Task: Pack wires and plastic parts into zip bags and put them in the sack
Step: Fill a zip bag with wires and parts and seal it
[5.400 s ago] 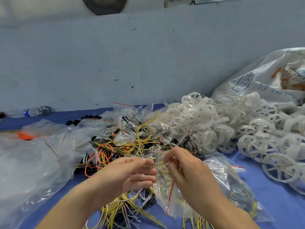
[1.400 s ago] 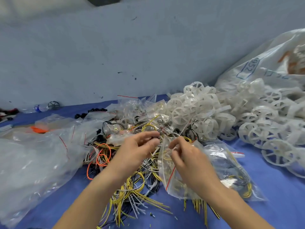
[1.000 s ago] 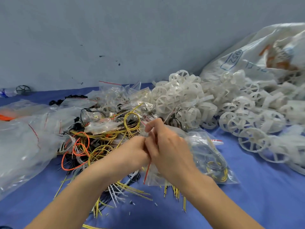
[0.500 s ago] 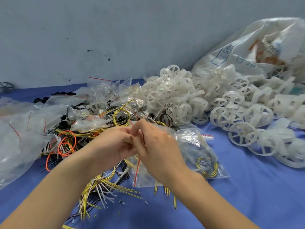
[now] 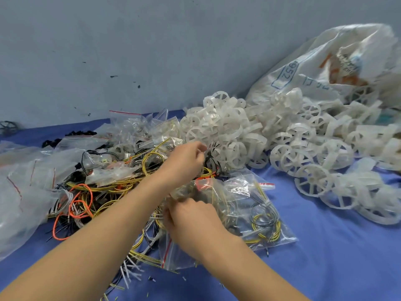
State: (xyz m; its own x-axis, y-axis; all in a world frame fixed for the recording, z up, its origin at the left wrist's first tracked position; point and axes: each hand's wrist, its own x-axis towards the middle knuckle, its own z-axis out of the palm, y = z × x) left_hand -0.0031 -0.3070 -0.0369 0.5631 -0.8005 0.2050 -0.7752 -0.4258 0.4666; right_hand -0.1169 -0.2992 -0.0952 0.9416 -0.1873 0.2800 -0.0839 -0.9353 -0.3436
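The right hand (image 5: 191,220) gripped a clear zip bag (image 5: 173,255) holding wires, on the blue table (image 5: 325,246). The left hand (image 5: 184,161), fingers curled, was at the white plastic wheels (image 5: 227,135); whether it held anything was unclear. More wheels spilled from the white sack (image 5: 314,68).

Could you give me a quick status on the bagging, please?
Right hand grips the zip bag. Left hand over the wire pile, grasp unclear. Plastic wheels heaped before the sack.
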